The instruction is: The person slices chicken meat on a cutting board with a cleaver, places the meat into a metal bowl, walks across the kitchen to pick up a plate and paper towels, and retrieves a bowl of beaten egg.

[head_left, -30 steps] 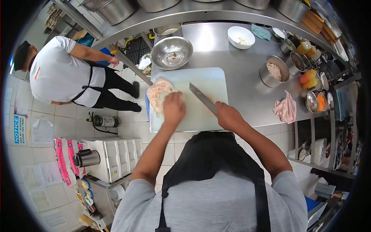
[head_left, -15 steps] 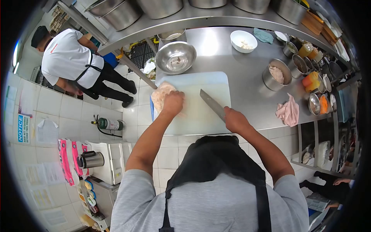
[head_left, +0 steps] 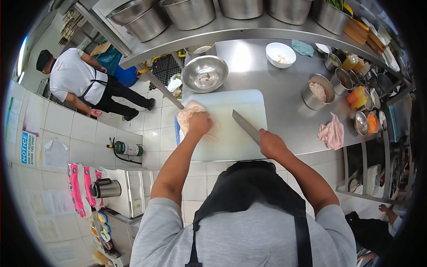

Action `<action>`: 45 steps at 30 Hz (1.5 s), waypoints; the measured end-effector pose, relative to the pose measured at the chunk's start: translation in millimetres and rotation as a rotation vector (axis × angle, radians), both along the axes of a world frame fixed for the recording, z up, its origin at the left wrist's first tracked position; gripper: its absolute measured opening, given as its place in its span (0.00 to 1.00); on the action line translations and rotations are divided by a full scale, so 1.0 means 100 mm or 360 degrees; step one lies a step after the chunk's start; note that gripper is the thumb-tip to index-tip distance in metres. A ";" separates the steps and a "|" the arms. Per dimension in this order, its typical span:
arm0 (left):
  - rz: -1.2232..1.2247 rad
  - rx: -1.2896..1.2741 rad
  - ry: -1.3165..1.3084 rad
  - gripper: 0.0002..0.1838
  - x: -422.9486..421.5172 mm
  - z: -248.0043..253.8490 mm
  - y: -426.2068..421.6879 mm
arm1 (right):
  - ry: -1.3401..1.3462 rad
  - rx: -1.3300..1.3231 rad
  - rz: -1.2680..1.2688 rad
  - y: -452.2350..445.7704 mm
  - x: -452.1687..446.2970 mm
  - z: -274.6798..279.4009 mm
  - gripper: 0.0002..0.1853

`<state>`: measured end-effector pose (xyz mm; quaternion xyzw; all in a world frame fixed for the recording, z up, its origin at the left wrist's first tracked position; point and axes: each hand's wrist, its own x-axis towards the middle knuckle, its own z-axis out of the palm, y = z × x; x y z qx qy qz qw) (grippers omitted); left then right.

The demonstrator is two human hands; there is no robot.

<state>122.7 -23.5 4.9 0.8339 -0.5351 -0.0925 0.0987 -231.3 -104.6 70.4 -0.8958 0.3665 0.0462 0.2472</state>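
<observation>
On the left side of a pale cutting board (head_left: 235, 100) lies a heap of raw, pinkish meat (head_left: 189, 111) that looks like chicken. My left hand (head_left: 201, 123) is at the heap's right edge, fingers curled down onto the meat and slightly blurred. My right hand (head_left: 272, 143) grips the handle of a broad-bladed kitchen knife (head_left: 245, 125). Its blade angles up and left over the board, apart from the meat. Just beyond the board sits a wide steel bowl (head_left: 204, 74) with small scraps in it.
A white bowl (head_left: 281, 55), a steel pot (head_left: 318, 91) of pale meat and a pink cloth (head_left: 331, 131) are on the steel table. Pots line the overhead shelf (head_left: 222, 34). A co-worker (head_left: 80, 78) stands at the left; another person (head_left: 371, 231) is partly visible lower right.
The view has tilted slightly, so the board and bowls appear lower. My left hand stays at the meat and my right keeps the knife. The co-worker's arms and legs have shifted.
</observation>
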 end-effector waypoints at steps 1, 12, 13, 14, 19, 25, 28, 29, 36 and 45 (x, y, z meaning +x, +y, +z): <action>0.0146 -0.0010 0.0307 0.12 0.12 -0.01 0.01 | -0.0007 0.0005 0.0000 -0.01 0.00 -0.01 0.12; -0.0629 -0.0427 -0.0200 0.32 -1.41 -0.09 0.44 | 0.0011 0.0126 -0.0043 -0.06 -0.02 0.08 0.12; -0.0529 -0.0427 -0.0168 0.31 -1.59 -0.13 0.55 | -0.0007 0.0129 -0.0029 -0.08 -0.03 0.05 0.12; -0.0428 -0.0426 -0.0139 0.30 -1.70 -0.15 0.61 | -0.0021 0.0132 -0.0026 -0.09 -0.04 0.02 0.12; -0.0187 -0.0669 0.0267 0.22 -1.56 -0.07 0.57 | -0.0136 0.0057 -0.0026 -0.02 -0.07 -0.02 0.11; -0.0307 -0.0780 0.0300 0.12 -1.69 -0.14 0.42 | 0.0066 0.0074 0.0162 0.16 -0.24 0.28 0.10; -0.0288 -0.0788 0.0283 0.11 -1.69 -0.20 0.41 | 0.0115 0.0014 0.0233 0.24 -0.36 0.51 0.10; -0.0289 -0.0793 0.0292 0.10 -1.68 -0.21 0.42 | 0.0112 0.0000 0.0232 0.26 -0.39 0.50 0.11; -0.0366 -0.0787 0.0233 0.10 -1.69 -0.13 0.42 | 0.0133 -0.0004 0.0217 0.29 -0.29 0.33 0.14; -0.0341 -0.0893 0.0334 0.11 -1.69 -0.20 0.44 | -0.0046 -0.0040 0.0238 -0.04 0.19 0.10 0.17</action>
